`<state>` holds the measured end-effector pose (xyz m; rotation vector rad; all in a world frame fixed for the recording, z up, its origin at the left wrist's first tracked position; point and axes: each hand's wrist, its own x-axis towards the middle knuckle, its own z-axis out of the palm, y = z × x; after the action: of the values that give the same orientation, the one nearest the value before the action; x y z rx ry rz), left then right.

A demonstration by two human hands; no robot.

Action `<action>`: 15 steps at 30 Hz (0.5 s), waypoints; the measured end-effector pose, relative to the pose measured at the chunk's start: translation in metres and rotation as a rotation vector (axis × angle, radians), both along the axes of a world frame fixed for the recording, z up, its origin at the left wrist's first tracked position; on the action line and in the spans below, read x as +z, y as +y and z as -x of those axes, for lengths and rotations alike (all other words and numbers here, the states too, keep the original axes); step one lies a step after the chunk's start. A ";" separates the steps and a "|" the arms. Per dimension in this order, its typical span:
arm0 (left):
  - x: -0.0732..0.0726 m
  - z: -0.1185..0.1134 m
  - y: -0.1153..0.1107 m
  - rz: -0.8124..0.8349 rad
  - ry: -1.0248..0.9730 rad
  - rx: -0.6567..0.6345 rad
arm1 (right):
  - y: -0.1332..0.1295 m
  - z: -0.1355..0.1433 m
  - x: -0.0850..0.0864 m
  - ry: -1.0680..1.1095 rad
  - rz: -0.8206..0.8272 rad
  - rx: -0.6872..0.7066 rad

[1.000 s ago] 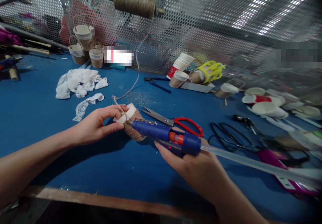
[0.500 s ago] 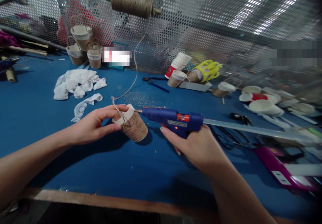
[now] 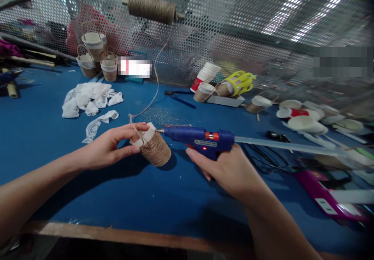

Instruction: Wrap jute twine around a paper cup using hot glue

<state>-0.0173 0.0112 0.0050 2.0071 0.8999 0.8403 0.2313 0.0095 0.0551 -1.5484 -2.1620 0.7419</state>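
Note:
My left hand [image 3: 117, 145] grips a paper cup [image 3: 156, 150] by its rim, some fingers inside the mouth. Brown twine is wound round the cup's side, and the cup lies tilted just over the blue table. Closed round the handle of a blue hot glue gun [image 3: 198, 137], my right hand [image 3: 222, 164] holds its metal nozzle at the cup's upper edge. A red light glows on the gun, and a long clear glue stick [image 3: 271, 144] sticks out of its back. A loose strand of twine [image 3: 157, 75] runs from the cup up to a twine spool [image 3: 151, 9].
Twine-wrapped cups with handles [image 3: 95, 46] stand at the back left, near white lace [image 3: 87, 96]. Blue-handled pliers [image 3: 181, 99] lie before stacked paper cups [image 3: 206, 75]. Loose cups [image 3: 306, 124], black cable [image 3: 263, 160] and a purple box [image 3: 315, 194] sit at the right.
The view has shifted very slightly. Both hands, the cup and the glue gun keep nearly the same places, with the nozzle still at the cup's edge.

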 end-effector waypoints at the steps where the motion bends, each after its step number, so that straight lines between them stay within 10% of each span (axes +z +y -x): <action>1: 0.000 0.000 0.000 -0.001 0.002 -0.003 | 0.000 0.000 -0.001 -0.010 0.000 -0.011; 15: -0.003 0.002 0.000 0.000 -0.001 -0.010 | -0.002 0.001 0.001 0.039 -0.040 0.008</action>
<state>-0.0189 0.0111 0.0024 2.0096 0.8887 0.8362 0.2304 0.0079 0.0559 -1.4946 -2.1431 0.7205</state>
